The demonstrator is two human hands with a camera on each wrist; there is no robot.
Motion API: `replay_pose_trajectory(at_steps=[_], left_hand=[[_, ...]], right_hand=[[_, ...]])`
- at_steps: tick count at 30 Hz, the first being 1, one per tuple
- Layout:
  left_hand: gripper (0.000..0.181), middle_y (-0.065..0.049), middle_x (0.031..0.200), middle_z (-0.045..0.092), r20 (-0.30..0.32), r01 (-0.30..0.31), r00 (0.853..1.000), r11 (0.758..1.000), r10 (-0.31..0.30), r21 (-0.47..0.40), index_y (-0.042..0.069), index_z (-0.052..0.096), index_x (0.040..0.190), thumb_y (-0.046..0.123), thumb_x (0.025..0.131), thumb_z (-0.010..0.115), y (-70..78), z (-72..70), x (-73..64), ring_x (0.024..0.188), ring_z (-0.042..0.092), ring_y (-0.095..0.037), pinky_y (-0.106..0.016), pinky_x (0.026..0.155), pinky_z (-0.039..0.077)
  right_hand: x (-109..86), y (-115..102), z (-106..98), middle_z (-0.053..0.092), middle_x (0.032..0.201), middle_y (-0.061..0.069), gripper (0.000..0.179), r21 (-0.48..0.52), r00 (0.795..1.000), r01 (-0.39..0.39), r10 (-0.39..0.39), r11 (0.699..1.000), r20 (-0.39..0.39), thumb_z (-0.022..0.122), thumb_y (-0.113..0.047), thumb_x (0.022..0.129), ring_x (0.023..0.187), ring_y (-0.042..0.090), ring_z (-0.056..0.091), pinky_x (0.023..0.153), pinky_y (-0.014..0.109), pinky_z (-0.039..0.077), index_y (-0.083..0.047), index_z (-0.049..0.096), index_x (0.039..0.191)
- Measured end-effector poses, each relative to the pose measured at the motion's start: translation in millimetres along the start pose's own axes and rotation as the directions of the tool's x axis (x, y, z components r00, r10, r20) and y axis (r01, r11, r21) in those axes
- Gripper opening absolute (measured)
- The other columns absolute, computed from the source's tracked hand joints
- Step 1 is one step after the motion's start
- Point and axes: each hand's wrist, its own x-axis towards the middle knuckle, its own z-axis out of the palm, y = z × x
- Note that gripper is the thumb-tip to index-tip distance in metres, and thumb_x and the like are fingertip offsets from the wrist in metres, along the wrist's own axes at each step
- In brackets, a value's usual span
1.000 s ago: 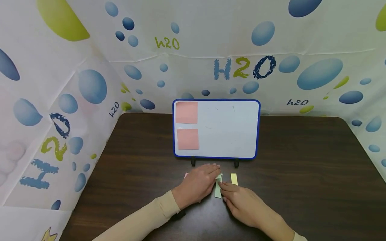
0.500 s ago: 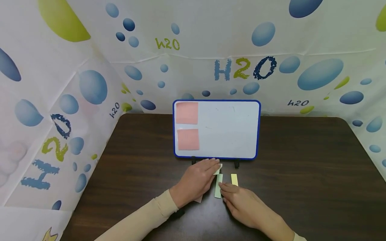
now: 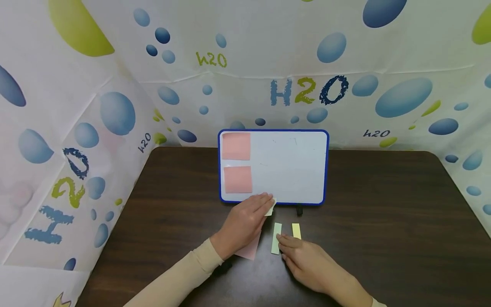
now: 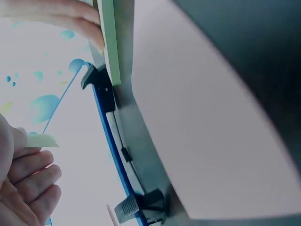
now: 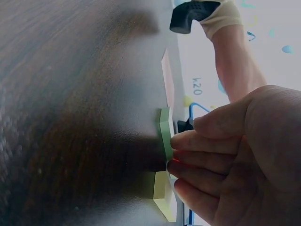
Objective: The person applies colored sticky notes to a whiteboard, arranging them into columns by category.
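Table [image 3: 383, 204]: dark wood
Backdrop [image 3: 253, 25]: bubble-print cloth
Green paper pad [image 3: 275, 240]: lengthwise toward far edge
Left hand [image 3: 243, 219]: pinching pale-green slip [image 3: 271, 209]
Right hand [image 3: 308, 262]: touching pad

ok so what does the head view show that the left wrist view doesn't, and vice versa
Head only: H2O lettering, left sleeve. Left wrist only: the palm side of the left fingers, and a second black foot at the lower edge of the whiteboard. Both: whiteboard, pale slip held by the left hand, green pad, pink paper and right hand.
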Motion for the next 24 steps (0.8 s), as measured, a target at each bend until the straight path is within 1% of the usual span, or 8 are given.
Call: replay_pose_trajectory(at_steps=[8, 17, 24], left_hand=[[0.042, -0.01, 0.136, 0.068, -0.042, -0.03, 0.999, 0.998, 0.032, 0.06, 0.004, 0.067, 0.133, 0.006, 0.091, 0.073, -10.8, 1.6, 8.9, 0.128, 0.065, -0.022, -0.035, 0.11, 0.052], [0.043, -0.011, 0.137, 0.067, -0.083, -0.025, 0.996, 0.991, 0.036, 0.133, 0.003, 0.066, 0.134, 0.007, 0.092, 0.073, -26.0, 1.7, 26.5, 0.128, 0.065, -0.023, -0.036, 0.113, 0.049], [0.044, -0.013, 0.135, 0.068, -0.146, -0.023, 0.988, 0.981, 0.052, 0.192, 0.002, 0.066, 0.133, 0.006, 0.09, 0.075, -40.3, 5.3, 39.9, 0.126, 0.066, -0.025, -0.038, 0.11, 0.051]], right_hand=[[1.7, 1, 0, 0.061, 0.146, 0.007, 0.038, 0.007, 1.0, -0.007, 0.007, 1.0, 0.013, 0.058, -0.019, 0.103, 0.134, 0.023, 0.059, 0.102, 0.044, 0.057, -0.004, 0.064, 0.138], [2.1, 3, -2, 0.061, 0.146, 0.007, 0.039, 0.023, 1.0, -0.01, 0.009, 1.0, 0.029, 0.059, -0.018, 0.102, 0.133, 0.022, 0.061, 0.101, 0.044, 0.058, -0.005, 0.063, 0.138], [1.1, 3, -5, 0.06, 0.147, 0.007, 0.039, 0.038, 0.999, -0.016, 0.014, 0.999, 0.05, 0.059, -0.018, 0.102, 0.133, 0.023, 0.06, 0.102, 0.045, 0.057, -0.006, 0.063, 0.139]])
